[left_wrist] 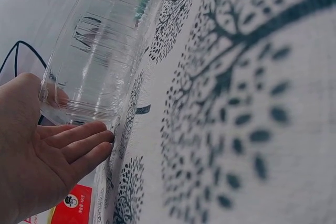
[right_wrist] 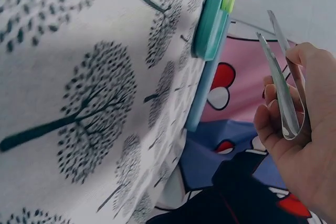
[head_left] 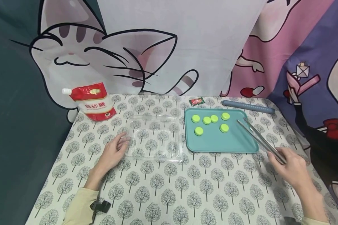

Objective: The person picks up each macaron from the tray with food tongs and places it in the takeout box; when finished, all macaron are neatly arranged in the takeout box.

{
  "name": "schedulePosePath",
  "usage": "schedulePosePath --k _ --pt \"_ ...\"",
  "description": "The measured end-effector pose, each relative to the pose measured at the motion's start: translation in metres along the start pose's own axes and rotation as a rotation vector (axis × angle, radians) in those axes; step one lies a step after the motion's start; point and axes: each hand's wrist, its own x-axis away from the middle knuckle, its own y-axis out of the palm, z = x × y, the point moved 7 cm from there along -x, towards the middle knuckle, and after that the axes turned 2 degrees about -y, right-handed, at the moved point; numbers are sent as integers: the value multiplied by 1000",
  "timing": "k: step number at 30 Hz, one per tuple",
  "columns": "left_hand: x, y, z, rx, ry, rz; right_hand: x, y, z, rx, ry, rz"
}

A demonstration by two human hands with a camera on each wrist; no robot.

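A clear plastic box (head_left: pixel 155 142), its lid (head_left: pixel 156 107) laid back behind it, lies near the middle of the tree-patterned table. My left hand (head_left: pixel 114 151) is at the box's left side; in the left wrist view its fingers (left_wrist: pixel 84 148) extend loosely beside the clear wall. With my right hand (head_left: pixel 291 165) I grip metal tongs (head_left: pixel 262 139), their arms spread apart and nothing between the tips. The tips overlap the right part of the teal tray (head_left: pixel 214 142) in the head view. Several light green macarons (head_left: pixel 198 131) sit on that tray.
A red and white sugar pouch (head_left: pixel 94 103) with a white cap stands at the back left. Behind the tray lie a small green and red packet (head_left: pixel 197 101) and a blue-grey rod (head_left: pixel 248 107). A cartoon cloth (head_left: pixel 208 47) hangs along the table's back edge.
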Motion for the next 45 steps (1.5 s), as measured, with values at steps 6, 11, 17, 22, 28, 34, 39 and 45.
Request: schedulePosePath --k 6,11,17,22,28,34,39,45 --pt "0 0 0 7 -17 -8 -3 7 -17 -5 -134 -32" --pt "0 0 0 5 -22 -9 -5 16 -25 -21 -124 -97" --pt "0 0 -1 -5 -13 4 -7 27 -28 -24 -138 -133" --pt "-1 0 -2 -7 -10 7 -8 30 -29 -15 -180 -101" --pt "0 0 -1 -8 -12 8 -8 30 -29 -28 -189 -90" --pt "0 0 0 -2 -10 6 -7 28 -28 -47 -212 -79" --pt "0 -1 1 -7 -3 9 -8 22 -29 -53 -209 -46" --pt "0 -1 1 -6 -1 11 -12 12 -38 -71 -225 -29"
